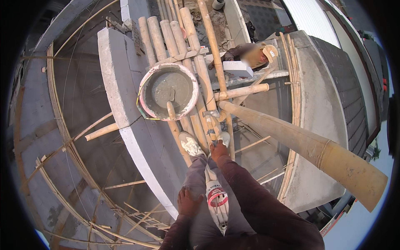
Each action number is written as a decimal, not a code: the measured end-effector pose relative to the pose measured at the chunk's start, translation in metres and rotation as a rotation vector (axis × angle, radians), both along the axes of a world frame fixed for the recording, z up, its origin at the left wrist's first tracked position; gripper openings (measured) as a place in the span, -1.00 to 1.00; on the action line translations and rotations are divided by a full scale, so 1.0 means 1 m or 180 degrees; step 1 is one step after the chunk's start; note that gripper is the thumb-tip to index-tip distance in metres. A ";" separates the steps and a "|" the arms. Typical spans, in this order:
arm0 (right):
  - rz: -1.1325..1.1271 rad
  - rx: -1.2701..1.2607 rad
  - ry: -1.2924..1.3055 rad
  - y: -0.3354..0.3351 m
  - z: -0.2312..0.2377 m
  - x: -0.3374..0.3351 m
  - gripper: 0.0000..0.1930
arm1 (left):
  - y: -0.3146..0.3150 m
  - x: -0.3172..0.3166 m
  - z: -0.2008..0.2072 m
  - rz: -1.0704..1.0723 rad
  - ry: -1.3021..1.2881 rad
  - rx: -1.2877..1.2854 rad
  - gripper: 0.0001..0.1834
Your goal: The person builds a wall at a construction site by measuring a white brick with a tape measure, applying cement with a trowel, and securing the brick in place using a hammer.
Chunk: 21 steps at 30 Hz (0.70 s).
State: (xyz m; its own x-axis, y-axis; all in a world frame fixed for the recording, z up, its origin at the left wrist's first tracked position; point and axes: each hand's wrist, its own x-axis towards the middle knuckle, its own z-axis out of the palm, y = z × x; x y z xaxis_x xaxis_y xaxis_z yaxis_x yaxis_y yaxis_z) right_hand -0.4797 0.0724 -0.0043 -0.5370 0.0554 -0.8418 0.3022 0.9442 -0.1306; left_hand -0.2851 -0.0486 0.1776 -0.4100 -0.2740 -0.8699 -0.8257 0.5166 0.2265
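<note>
The hammer (212, 113) lies over the bamboo poles (201, 93) just beyond the person's right shoe (224, 138), its greyish metal head pointing far and its short handle wrapped in dark, bluish tape with a yellowish patch. The right hand (218, 151) is closed around the near end of that handle. The left hand (190, 203) rests on the left leg, loosely open with the fingers slightly bent, and no object shows in it.

Far and left of the hammer, a round bucket (143, 93) stands on the poles, its pale pinkish rim crusted with dried cement. Inside is wet grey mortar (175, 88), smooth and thick, and a rounded wooden handle (171, 111) slants across the near rim. The poles are straw-coloured, cylindrical and ringed at the joints, with a flat wooden strip (180, 56) across them. To the left runs a wall (146, 160) of pale, matt grey blocks with a chalky edge. At right, a thick bamboo pole (308, 139) slants nearer. Farther off, a co-worker (233, 53) in a tan cap is beside a white rectangular block (237, 68).
</note>
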 end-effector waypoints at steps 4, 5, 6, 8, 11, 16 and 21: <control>-0.0583 -0.0147 0.0396 -0.025 -0.111 0.007 -0.49 | 0.002 -0.018 0.010 0.0110 0.0348 -0.0148 -0.24; -0.0657 -0.0151 0.0531 -0.016 -0.132 0.007 -0.49 | 0.004 -0.025 0.006 0.0088 0.0327 -0.0071 -0.24; -0.0732 -0.0160 0.0638 -0.008 -0.155 0.011 -0.50 | 0.005 -0.032 0.004 0.0009 0.0328 -0.0105 -0.28; -0.0648 -0.0246 0.1008 0.000 -0.187 0.025 -0.53 | 0.002 -0.043 0.006 -0.0038 0.0296 -0.0159 -0.32; 0.0172 0.0104 0.1221 0.002 -0.211 0.025 -0.59 | -0.002 -0.049 0.006 0.0200 0.0795 -0.0126 -0.49; 0.0934 -0.0023 0.1473 -0.012 -0.175 -0.042 -0.58 | -0.005 -0.048 0.010 0.0330 0.0423 0.0081 -0.37; 0.1601 0.0228 0.2439 -0.044 -0.126 -0.219 -0.63 | -0.003 -0.030 0.003 0.0094 0.0550 -0.0015 -0.39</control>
